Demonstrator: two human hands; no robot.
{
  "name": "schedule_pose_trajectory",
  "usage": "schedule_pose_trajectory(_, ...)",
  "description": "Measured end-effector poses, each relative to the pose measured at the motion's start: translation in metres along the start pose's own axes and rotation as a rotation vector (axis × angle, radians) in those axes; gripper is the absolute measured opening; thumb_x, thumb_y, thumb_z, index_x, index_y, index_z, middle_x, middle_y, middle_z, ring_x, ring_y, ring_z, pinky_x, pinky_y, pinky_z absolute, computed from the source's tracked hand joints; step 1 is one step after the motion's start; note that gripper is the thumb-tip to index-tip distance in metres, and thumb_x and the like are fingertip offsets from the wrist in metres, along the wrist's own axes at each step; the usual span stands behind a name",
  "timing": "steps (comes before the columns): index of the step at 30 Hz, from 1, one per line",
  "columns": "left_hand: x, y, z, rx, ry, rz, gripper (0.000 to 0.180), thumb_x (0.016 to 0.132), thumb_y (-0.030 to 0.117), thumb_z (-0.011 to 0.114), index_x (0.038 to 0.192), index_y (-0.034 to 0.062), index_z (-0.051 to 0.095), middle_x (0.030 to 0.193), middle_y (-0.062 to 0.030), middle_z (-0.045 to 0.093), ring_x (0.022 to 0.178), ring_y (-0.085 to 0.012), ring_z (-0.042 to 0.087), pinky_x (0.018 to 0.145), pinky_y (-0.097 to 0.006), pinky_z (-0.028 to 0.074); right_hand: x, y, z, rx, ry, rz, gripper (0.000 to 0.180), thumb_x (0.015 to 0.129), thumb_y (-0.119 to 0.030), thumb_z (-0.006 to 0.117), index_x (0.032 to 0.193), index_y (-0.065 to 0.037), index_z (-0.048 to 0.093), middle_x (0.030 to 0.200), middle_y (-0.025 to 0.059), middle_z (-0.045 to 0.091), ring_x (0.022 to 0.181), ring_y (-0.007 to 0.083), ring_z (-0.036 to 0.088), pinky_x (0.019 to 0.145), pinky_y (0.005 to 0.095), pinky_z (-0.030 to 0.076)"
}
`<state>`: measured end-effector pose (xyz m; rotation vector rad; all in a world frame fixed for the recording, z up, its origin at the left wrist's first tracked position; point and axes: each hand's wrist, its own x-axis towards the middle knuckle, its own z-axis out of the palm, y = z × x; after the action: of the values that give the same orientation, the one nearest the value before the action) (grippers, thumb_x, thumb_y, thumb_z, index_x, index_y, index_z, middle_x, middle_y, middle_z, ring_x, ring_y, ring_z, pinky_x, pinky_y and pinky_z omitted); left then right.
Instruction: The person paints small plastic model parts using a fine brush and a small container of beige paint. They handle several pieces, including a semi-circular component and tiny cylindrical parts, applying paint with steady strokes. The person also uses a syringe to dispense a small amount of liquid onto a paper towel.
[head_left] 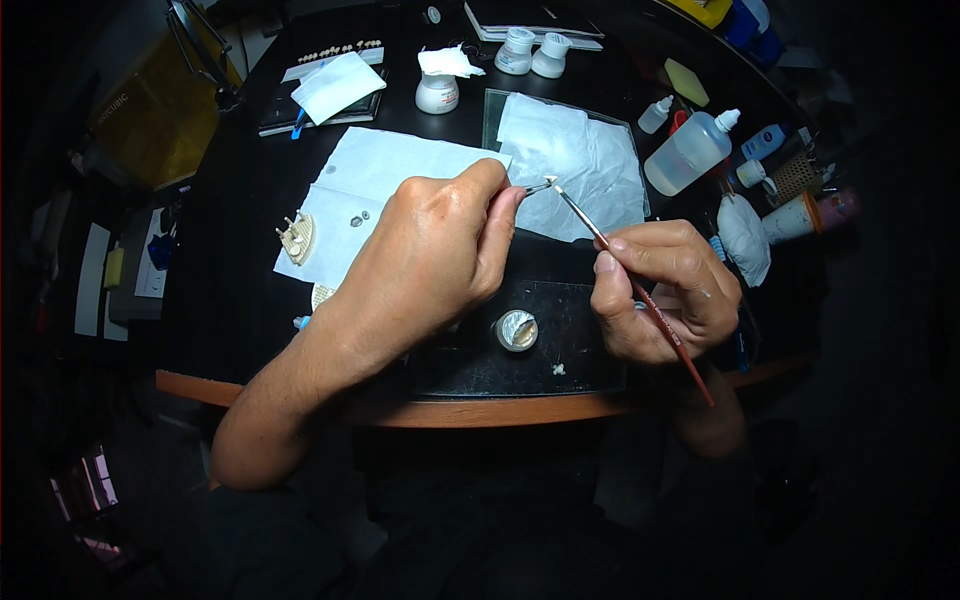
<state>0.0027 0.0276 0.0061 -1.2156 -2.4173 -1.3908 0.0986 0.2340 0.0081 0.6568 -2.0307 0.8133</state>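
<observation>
My left hand (440, 235) is closed round a slim metal tool (537, 188), probably tweezers, though most of it is hidden in the fingers. At the tool's tip sits a tiny whitish piece (551, 180), too small to make out fully. Pinched between the thumb and fingers of my right hand (672, 290) is a fine paintbrush (582, 215) with a reddish-brown handle. Its bristle tip is at or very close to the whitish piece; contact is unclear. Below the hands, a small open jar (518, 330) holds beige material on a dark slab (470, 360).
Crumpled white tissue (590, 170) lies on a glass plate behind the hands. Left are a white paper sheet (400, 150) and a beige dental model (296, 240). White jars (437, 95) stand farther back. A clear squeeze bottle (690, 152) and other containers crowd the right.
</observation>
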Motion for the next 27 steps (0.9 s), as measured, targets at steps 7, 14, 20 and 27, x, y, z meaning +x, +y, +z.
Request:
schedule_pose_trajectory(7, -0.0008, -0.0017, 0.0005, -0.006, -0.001, -0.012, 0.015, 0.103, 0.005, 0.065, 0.092, -0.0059, 0.069, 0.063, -0.0162, 0.066, 0.050, -0.0185, 0.063, 0.047, -0.033, 0.043, -0.0001, -0.0004, 0.0012, 0.008, -0.009, 0.016, 0.016, 0.082, 0.007, 0.079, 0.097, 0.004, 0.073, 0.088, 0.0140, 0.075, 0.067, 0.0116, 0.072, 0.055, 0.0228, 0.056)
schedule_pose_trajectory(14, -0.0006, -0.0005, -0.0008, -0.011, -0.012, -0.019, 0.015, 0.102, 0.005, 0.066, 0.093, -0.0063, 0.069, 0.062, -0.0160, 0.065, 0.049, -0.0183, 0.063, 0.046, -0.032, 0.042, 0.0002, 0.0040, 0.0008, 0.010, -0.025, -0.014, 0.016, 0.083, 0.007, 0.078, 0.098, 0.004, 0.073, 0.088, 0.0146, 0.075, 0.068, 0.0116, 0.072, 0.056, 0.0227, 0.057)
schedule_pose_trajectory(20, -0.0003, -0.0004, 0.0001, -0.009, 0.000, -0.010, 0.015, 0.102, 0.005, 0.066, 0.092, -0.0062, 0.069, 0.061, -0.0157, 0.065, 0.049, -0.0183, 0.063, 0.046, -0.032, 0.042, -0.0005, 0.0021, 0.0044, 0.019, 0.013, 0.013, 0.015, 0.082, 0.007, 0.078, 0.096, 0.004, 0.073, 0.088, 0.0154, 0.076, 0.069, 0.0120, 0.073, 0.056, 0.0229, 0.057)
schedule_pose_trajectory(27, -0.0003, -0.0013, -0.0003, -0.013, -0.004, -0.009, 0.016, 0.103, 0.005, 0.065, 0.092, -0.0061, 0.069, 0.062, -0.0157, 0.064, 0.049, -0.0188, 0.062, 0.046, -0.033, 0.042, 0.0000, 0.0005, 0.0021, 0.016, -0.001, 0.018, 0.013, 0.083, 0.007, 0.078, 0.095, 0.004, 0.073, 0.087, 0.0154, 0.075, 0.069, 0.0127, 0.073, 0.056, 0.0230, 0.057)
